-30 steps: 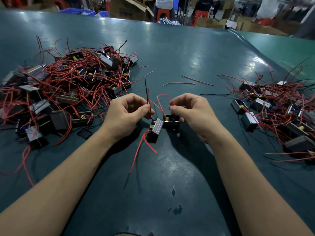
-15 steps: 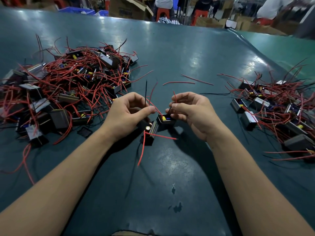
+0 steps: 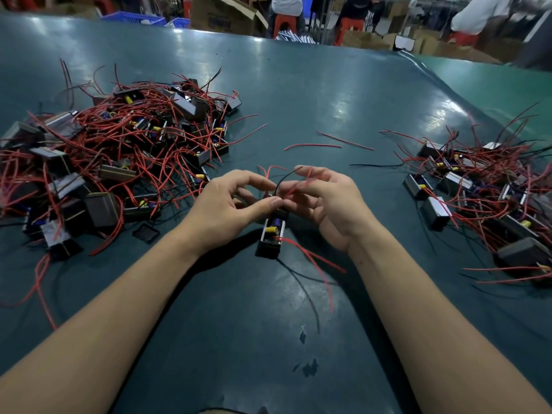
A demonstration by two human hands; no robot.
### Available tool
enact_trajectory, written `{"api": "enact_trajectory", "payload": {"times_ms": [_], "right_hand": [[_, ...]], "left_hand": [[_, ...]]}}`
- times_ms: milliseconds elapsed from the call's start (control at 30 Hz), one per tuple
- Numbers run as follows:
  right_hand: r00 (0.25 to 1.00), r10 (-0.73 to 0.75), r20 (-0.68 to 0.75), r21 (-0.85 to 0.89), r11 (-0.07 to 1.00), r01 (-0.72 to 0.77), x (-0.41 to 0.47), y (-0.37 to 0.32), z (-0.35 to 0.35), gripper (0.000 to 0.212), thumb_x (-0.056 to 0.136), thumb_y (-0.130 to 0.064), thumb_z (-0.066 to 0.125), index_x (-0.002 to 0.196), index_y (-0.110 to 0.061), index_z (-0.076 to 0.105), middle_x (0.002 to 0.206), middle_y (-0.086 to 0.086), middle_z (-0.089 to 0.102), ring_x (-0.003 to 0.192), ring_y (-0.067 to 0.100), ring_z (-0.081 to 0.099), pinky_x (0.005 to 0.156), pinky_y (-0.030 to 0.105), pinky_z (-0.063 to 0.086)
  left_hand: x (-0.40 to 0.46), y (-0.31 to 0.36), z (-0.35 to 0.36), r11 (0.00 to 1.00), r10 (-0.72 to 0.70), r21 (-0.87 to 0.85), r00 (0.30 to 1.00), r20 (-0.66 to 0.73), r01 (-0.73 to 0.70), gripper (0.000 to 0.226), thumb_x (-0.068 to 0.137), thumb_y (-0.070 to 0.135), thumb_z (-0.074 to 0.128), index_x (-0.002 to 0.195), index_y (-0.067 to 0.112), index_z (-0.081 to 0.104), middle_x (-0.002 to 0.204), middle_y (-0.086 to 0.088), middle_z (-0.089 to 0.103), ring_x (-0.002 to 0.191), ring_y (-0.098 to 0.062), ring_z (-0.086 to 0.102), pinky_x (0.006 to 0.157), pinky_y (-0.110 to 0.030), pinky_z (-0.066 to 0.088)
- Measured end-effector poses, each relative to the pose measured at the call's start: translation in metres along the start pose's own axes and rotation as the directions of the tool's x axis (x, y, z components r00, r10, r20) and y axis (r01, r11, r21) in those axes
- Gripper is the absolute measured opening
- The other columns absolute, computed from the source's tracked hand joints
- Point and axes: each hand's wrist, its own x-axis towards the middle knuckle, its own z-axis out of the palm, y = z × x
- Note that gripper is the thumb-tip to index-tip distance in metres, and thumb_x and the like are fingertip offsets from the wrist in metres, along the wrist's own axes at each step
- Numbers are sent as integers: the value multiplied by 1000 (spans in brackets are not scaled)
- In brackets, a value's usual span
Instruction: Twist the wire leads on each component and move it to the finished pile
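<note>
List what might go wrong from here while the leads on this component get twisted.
1. The component hangs from its leads, which the left hand pinches; a hard twist may strain them where they enter the body.
2. Its loose red leads trail over the table and could snag.
3. The right hand holds the blurred wire tips loosely; they may slip out.

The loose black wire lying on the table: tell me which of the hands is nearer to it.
Right. The right hand lies just beside the black wire; the left hand sits farther off, beyond the right one.
</note>
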Motion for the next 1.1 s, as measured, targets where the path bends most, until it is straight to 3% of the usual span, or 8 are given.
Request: {"api": "enact_trajectory", "payload": {"times_ms": [167,300,433,633,767,867,967,1100], "right_hand": [[993,28,-117,49,999,-22,3,4,2,26,87,17,44,101,-4,48,90,16,61,58,26,70,48,23,55],[980,-67,-188,-121,992,44,4,7,0,34,87,17,52,117,1,47,96,13,55,60,22,69,51,23,55],[964,-109,-241,-297,954,34,4,8,-5,49,84,9,66,127,-1,44,97,12,53,69,23,63,52,24,55],[878,-362,-313,-867,486,-108,-1,5,-18,82,65,-45,87,126,-12,43,119,2,43,102,19,50,90,34,44],[825,-565,0,-924,315,216,-7,-2,-11,43,76,-15,79,113,-15,57,111,-1,49,98,15,51,91,34,45],[840,-479,254,-890,225,397,-10,2,-2,33,82,-11,71,114,-14,66,112,0,64,109,16,54,93,31,45],[842,-434,321,-886,178,429,-10,8,-1,31,86,-26,72,116,-15,68,110,-3,67,110,17,54,95,27,42],[839,-448,307,-843,280,459,-9,5,-3,21,85,-32,73,104,-23,73,91,-21,64,95,1,56,82,13,40]], "left_hand": [[1,0,-1,999,7,33,1000,4,-7,10,83,24,76,93,23,75,74,-16,70,60,-32,59,58,-38,48],[0,0,0,999,0,37,1000,-23,0,13,84,12,75,84,25,75,57,-4,52,52,-14,39,53,-25,30],[-1,4,0,1000,-3,2,999,-49,3,11,84,7,73,83,19,75,63,-13,64,56,-19,50,58,-34,41],[0,6,0,998,62,4,990,-130,-62,12,84,3,73,86,15,74,84,-8,70,67,-26,62,67,-32,50],[2,5,-1,995,8,-95,986,-167,-24,12,85,4,72,84,16,73,63,7,67,55,-8,59,57,-19,50],[1,7,-2,989,5,-146,988,-154,-28,8,85,4,70,87,12,72,61,12,68,55,-2,59,58,-13,46],[0,9,-3,982,1,-186,993,-122,-24,8,84,3,70,89,9,72,63,11,69,55,0,59,57,-12,45],[-1,12,-2,979,4,-205,997,-81,-21,10,85,2,68,86,12,71,66,7,70,55,-5,60,57,-16,49]]}}
